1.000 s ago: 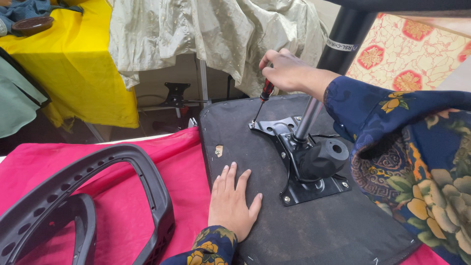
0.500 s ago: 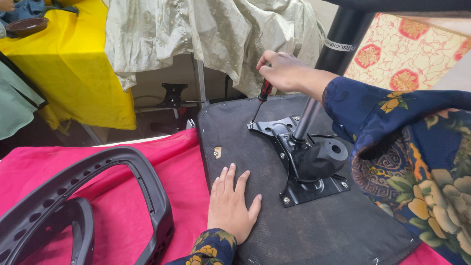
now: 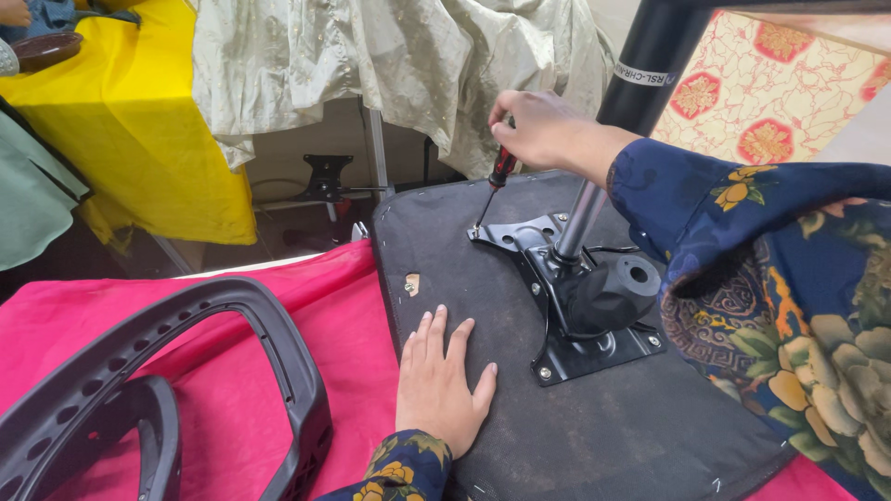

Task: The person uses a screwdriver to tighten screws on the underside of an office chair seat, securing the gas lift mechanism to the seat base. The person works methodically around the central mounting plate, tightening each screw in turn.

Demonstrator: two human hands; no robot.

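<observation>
A dark frame (image 3: 158,380) lies on the red cloth (image 3: 353,306) at left. The left hand (image 3: 441,385) rests flat, fingers spread, on the seat base (image 3: 483,269) near its left edge. The right hand (image 3: 538,130) grips a screwdriver (image 3: 492,186), tip at the bracket (image 3: 566,288)'s far-left corner.
</observation>
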